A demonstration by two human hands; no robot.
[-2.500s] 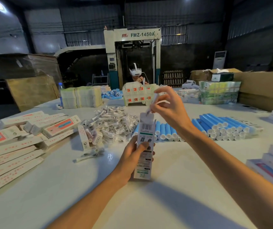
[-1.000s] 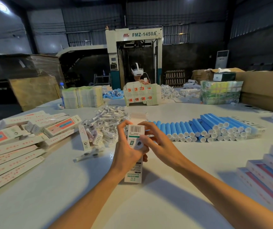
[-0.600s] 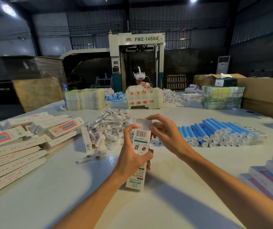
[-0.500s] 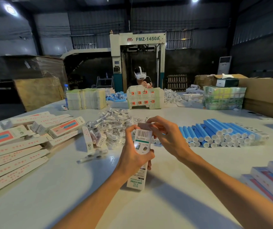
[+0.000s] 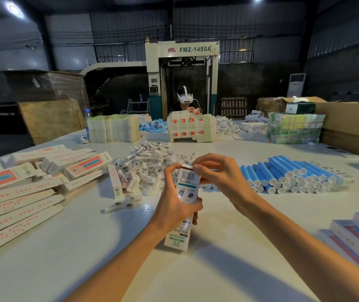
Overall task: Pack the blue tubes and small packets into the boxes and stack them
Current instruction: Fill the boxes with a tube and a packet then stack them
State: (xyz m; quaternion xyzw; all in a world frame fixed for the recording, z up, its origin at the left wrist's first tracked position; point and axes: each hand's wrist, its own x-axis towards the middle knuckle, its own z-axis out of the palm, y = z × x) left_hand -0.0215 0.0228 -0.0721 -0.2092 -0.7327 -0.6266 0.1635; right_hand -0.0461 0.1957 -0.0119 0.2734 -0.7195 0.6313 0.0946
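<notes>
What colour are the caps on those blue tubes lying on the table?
White caps on the blue tubes; the head view shows them best.

The left hand covers the middle of the box; its contents are hidden. Right of the box, stacked boxes are cut off.

The left hand is curled around the middle of the box. The right hand pinches its top end with curled fingers. Both forearms reach forward.
</notes>
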